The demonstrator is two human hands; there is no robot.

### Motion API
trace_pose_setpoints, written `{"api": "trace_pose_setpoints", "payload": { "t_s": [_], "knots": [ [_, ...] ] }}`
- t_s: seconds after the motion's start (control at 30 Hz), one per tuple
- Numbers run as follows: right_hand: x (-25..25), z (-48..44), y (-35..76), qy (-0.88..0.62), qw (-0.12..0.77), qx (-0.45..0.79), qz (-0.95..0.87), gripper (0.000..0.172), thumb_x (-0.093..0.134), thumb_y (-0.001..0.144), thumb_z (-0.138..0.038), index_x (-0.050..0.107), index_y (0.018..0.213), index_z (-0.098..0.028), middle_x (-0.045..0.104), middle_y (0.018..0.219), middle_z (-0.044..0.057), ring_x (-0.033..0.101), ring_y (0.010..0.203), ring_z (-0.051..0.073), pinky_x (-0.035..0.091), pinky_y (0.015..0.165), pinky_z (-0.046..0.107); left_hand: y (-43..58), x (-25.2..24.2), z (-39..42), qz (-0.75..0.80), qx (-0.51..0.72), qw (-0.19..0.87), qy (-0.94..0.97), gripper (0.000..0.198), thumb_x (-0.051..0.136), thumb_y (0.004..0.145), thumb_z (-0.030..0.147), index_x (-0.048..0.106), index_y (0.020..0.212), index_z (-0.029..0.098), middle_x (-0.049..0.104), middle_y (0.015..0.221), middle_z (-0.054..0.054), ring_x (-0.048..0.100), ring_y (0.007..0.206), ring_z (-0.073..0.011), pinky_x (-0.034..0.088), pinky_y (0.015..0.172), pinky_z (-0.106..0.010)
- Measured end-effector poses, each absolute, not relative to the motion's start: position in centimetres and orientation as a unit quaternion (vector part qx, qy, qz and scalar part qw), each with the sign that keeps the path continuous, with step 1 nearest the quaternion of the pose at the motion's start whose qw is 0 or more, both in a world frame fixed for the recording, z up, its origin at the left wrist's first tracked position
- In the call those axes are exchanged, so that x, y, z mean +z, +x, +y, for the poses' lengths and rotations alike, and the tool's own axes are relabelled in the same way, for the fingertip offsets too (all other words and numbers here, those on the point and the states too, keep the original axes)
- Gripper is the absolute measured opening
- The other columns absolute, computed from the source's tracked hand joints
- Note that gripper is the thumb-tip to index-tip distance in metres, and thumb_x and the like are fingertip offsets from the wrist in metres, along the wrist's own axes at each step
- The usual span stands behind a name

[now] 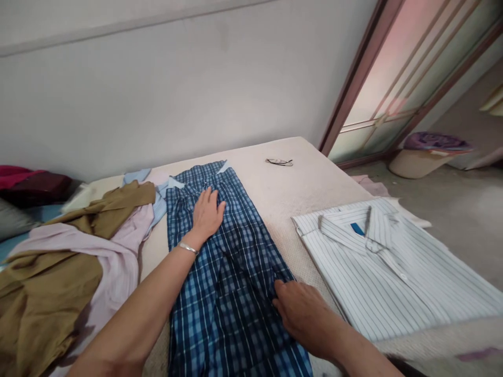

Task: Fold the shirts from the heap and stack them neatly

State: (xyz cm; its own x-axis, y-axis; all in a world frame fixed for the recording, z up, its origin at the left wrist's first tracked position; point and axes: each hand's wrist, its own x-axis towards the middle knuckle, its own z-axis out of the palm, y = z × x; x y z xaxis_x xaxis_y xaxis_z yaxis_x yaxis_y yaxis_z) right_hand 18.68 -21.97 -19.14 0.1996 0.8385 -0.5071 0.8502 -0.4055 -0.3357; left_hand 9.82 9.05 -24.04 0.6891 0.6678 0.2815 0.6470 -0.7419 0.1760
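A blue plaid shirt (236, 262) lies in a long, narrow folded shape in the middle, with pale pieces showing at the two corners of its far end. My left hand (208, 212) rests flat on its upper part, fingers stretched out, a silver bangle on the wrist. At the shirt's right edge, my right hand (302, 311) is closed, its curled fingers gripping the cloth. The fingertips of that hand are partly hidden. To the right lies a folded white striped shirt (396, 283), collar up, with a blue label inside the neck.
Brown (43, 298) and pale pink clothes (118, 262) lie heaped on the left. A pair of glasses (279, 162) sits on the cream-covered surface (291, 193) near the wall (188, 94). On the floor at right stands a bin (416, 163) with a purple liner.
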Motion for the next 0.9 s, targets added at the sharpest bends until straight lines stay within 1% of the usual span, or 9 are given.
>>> {"api": "trace_pose_setpoints", "payload": {
  "t_s": [0.13,0.3,0.43,0.5,0.57,0.63,0.7,0.77,0.9],
  "knots": [
    [-19.3,-21.9,19.0,0.772,0.031,-0.329,0.544,0.019,0.051,0.093,-0.024,0.068,0.094,-0.015,0.072,0.097,0.016,0.068,0.095,0.031,0.041,0.073,0.037,10.5,-26.0,7.8,0.286,0.043,0.085,0.953,0.067,0.029,0.1,0.062,0.032,0.157,0.028,0.02,0.167,-0.008,0.013,0.154,-0.0336,0.011,0.122,-0.058],
    [-19.2,-22.0,20.5,0.779,0.057,-0.32,0.536,0.019,0.065,0.084,-0.035,0.07,0.085,-0.016,0.071,0.096,0.016,0.067,0.095,0.033,0.041,0.072,0.036,10.6,-26.0,8.0,0.292,-0.013,0.122,0.949,0.072,0.029,0.098,0.066,0.027,0.16,0.028,0.012,0.168,-0.009,0.009,0.154,-0.0362,0.005,0.121,-0.062],
    [-18.7,-21.4,22.0,0.803,-0.035,-0.301,0.514,0.021,0.06,0.09,-0.038,0.065,0.083,-0.018,0.069,0.09,0.01,0.064,0.081,0.023,0.036,0.064,0.03,8.9,-23.3,5.4,0.272,-0.013,0.149,0.95,0.064,0.032,0.101,0.058,0.03,0.158,0.027,0.02,0.167,-0.008,0.012,0.154,-0.0344,0.008,0.121,-0.06],
    [-18.8,-20.9,22.3,0.796,-0.122,-0.276,0.525,0.021,0.05,0.097,-0.034,0.063,0.088,-0.019,0.069,0.087,0.006,0.062,0.078,0.018,0.035,0.064,0.028,6.6,-21.8,3.0,0.245,0.005,0.144,0.959,0.057,0.035,0.102,0.051,0.038,0.154,0.028,0.025,0.165,-0.007,0.015,0.154,-0.0319,0.01,0.122,-0.057],
    [-19.2,-20.5,22.1,0.773,-0.168,-0.267,0.55,0.018,0.046,0.098,-0.029,0.061,0.095,-0.02,0.068,0.088,0.005,0.061,0.079,0.017,0.035,0.067,0.027,3.3,-20.6,0.5,0.242,0.013,0.129,0.961,0.048,0.039,0.102,0.044,0.049,0.145,0.026,0.035,0.161,-0.009,0.025,0.15,-0.0308,0.018,0.121,-0.052],
    [-19.7,-20.2,21.6,0.752,-0.15,-0.278,0.579,0.013,0.051,0.096,-0.027,0.061,0.101,-0.019,0.069,0.09,0.006,0.062,0.082,0.018,0.035,0.07,0.027,-0.5,-19.5,-1.4,0.291,0.019,0.119,0.949,0.041,0.041,0.101,0.041,0.058,0.134,0.023,0.049,0.15,-0.013,0.045,0.138,-0.0302,0.033,0.115,-0.045],
    [-19.9,-20.0,21.0,0.744,-0.107,-0.281,0.597,0.014,0.056,0.093,-0.028,0.06,0.103,-0.018,0.069,0.092,0.008,0.063,0.084,0.02,0.035,0.07,0.028,-4.0,-18.9,-2.7,0.374,0.022,0.115,0.92,0.034,0.042,0.1,0.041,0.063,0.121,0.023,0.063,0.13,-0.013,0.061,0.115,-0.0296,0.045,0.101,-0.041],
    [-19.8,-19.9,20.4,0.756,-0.094,-0.255,0.596,0.014,0.053,0.096,-0.03,0.059,0.101,-0.018,0.069,0.092,0.008,0.063,0.084,0.021,0.035,0.07,0.029,-6.4,-18.5,-3.4,0.44,0.015,0.108,0.891,0.026,0.046,0.098,0.041,0.065,0.106,0.025,0.069,0.109,-0.011,0.066,0.098,-0.0296,0.049,0.09,-0.04],
    [-19.6,-19.7,19.2,0.77,-0.106,-0.214,0.591,0.028,0.05,0.098,-0.046,0.059,0.097,-0.02,0.069,0.09,0.007,0.062,0.082,0.02,0.035,0.067,0.029,-7.1,-18.3,-4.3,0.475,0.05,0.157,0.864,0.016,0.059,0.091,0.039,0.067,0.091,0.026,0.07,0.092,-0.008,0.065,0.09,-0.0304,0.048,0.085,-0.038]
  ]
}}
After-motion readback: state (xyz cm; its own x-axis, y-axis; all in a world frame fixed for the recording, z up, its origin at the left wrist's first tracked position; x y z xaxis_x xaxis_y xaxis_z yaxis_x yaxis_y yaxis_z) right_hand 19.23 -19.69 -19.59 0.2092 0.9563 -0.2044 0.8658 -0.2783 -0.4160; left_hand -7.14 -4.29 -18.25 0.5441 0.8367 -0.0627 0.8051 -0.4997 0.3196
